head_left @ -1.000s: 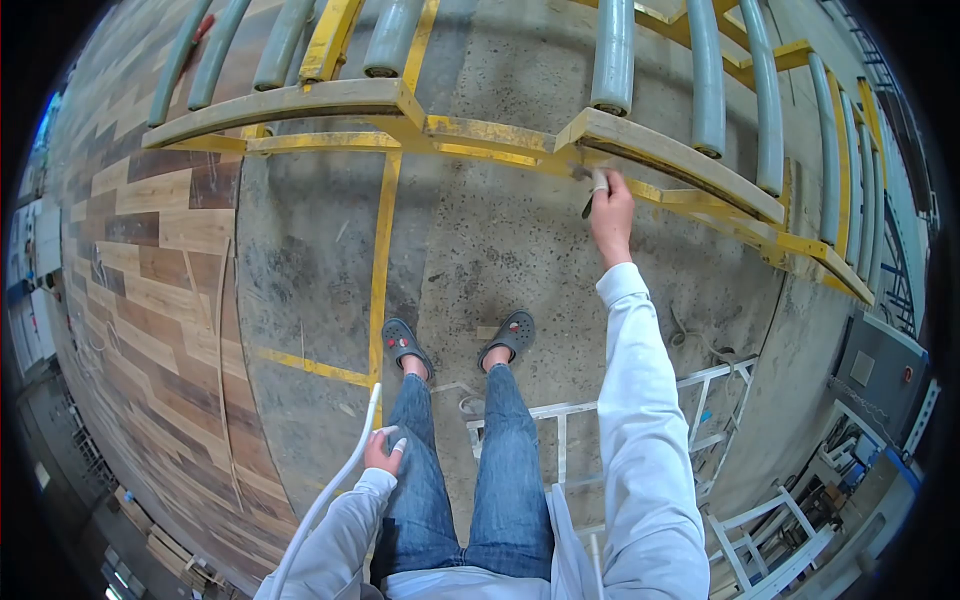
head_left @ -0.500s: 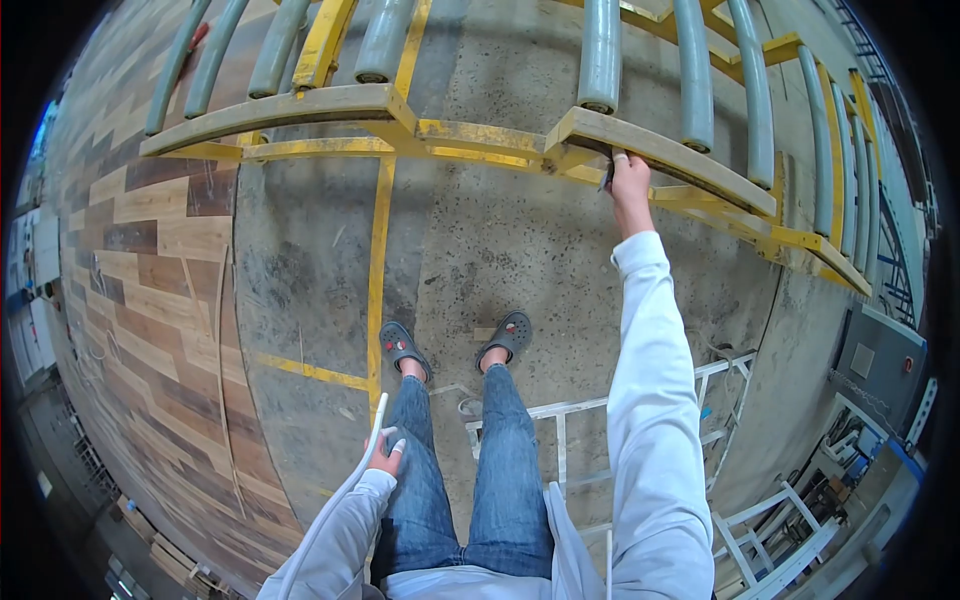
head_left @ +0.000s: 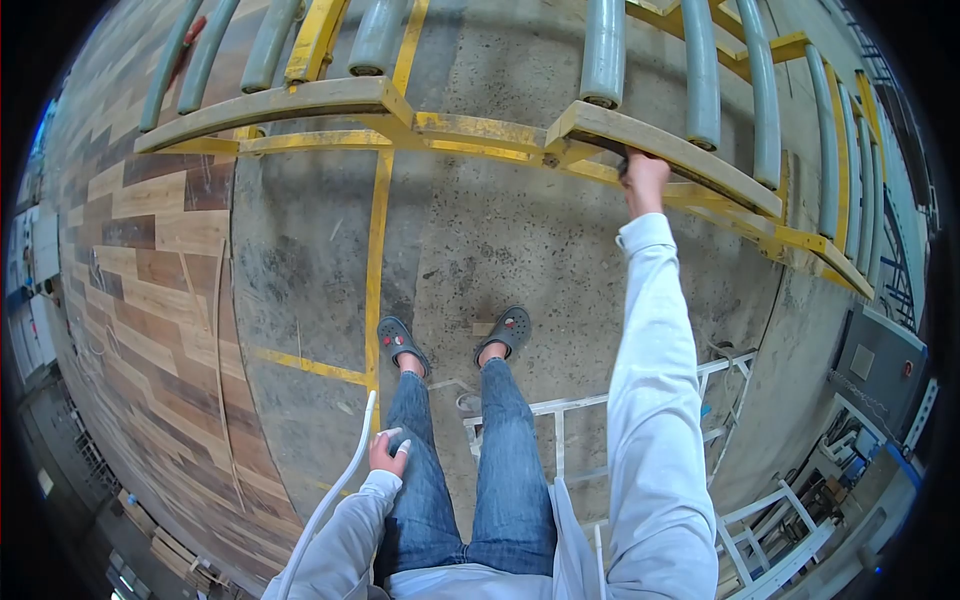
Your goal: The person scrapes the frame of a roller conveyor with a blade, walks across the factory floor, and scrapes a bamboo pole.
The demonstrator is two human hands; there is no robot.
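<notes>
My right hand reaches forward, its fingers closed and curled up under the wood-topped rail at the end of a roller stand. Something dark shows at the fingers, but the rail and my hand hide most of it, so I cannot make it out. My left hand hangs low beside my left thigh, loosely bent, with thumb and forefinger apart and nothing visible in it. Pale coverings show on some of its fingertips. A white cord curves up just left of that hand.
Grey rollers sit in the yellow frame, with a second wood-topped rail to the left. Wood-plank flooring lies left of a yellow floor line. White metal frames and a grey cabinet stand right.
My right hand has turned and shifted slightly right under the rail, so the dark item shows less. The white cord has swung left, away from my left hand.
</notes>
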